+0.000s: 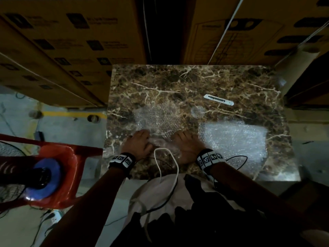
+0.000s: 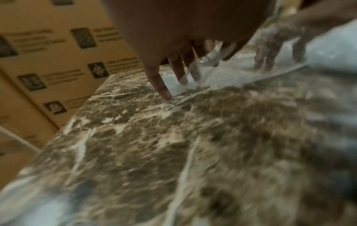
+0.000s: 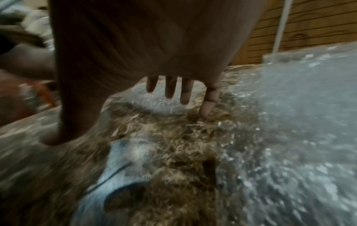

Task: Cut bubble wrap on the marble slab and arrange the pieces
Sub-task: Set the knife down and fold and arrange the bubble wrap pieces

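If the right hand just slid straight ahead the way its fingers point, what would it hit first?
Probably nothing solid: the right hand already rests on the clear bubble wrap sheet; beyond it lies bare marble slab. The white cutter sits off to the right.

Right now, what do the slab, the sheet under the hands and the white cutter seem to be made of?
Slab: polished marble or a marble-look stone, brown with pale veins, glossy reflections. Sheet under the hands: clear plastic bubble wrap, with rows of small shiny bubbles and the stone showing through. White cutter: probably plastic, smooth and matte, with a dark toothed slot.
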The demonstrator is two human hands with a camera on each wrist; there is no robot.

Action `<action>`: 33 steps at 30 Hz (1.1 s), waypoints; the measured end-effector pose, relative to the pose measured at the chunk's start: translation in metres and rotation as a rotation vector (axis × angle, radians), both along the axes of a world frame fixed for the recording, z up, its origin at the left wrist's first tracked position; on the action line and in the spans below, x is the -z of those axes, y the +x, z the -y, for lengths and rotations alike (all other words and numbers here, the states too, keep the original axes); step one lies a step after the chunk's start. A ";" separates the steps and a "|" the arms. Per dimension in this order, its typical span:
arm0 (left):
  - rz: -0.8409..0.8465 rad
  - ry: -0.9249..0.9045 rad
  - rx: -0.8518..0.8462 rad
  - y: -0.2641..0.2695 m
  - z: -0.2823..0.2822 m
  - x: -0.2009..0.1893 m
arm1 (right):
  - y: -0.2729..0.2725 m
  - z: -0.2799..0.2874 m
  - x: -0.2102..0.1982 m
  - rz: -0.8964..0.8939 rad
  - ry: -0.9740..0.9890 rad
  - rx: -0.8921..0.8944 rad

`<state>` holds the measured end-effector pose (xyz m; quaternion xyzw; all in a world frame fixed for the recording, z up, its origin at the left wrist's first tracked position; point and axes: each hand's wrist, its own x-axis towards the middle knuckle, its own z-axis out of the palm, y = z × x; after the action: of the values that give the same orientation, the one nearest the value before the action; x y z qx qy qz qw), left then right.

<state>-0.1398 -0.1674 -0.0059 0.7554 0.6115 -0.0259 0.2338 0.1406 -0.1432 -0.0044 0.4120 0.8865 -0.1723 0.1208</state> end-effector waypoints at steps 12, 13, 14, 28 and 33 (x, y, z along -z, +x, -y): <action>0.644 -0.266 -0.529 -0.007 0.004 -0.012 | 0.005 -0.040 -0.004 -0.430 -0.306 0.424; 0.700 -0.311 -0.515 -0.010 0.004 -0.013 | 0.006 -0.045 0.000 -0.450 -0.297 0.454; 0.731 -0.354 -0.482 -0.013 0.004 -0.014 | 0.006 -0.049 0.005 -0.460 -0.289 0.476; 0.438 -0.187 -0.770 0.003 -0.048 0.034 | 0.003 -0.092 0.036 -0.246 -0.199 0.754; 0.261 -0.178 -0.743 0.006 -0.055 0.039 | -0.001 -0.092 0.039 -0.206 -0.181 0.832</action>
<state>-0.1337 -0.1127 -0.0454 0.4569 0.8034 0.1039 0.3675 0.1400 -0.0516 -0.0433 0.7026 0.6338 -0.3233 -0.0124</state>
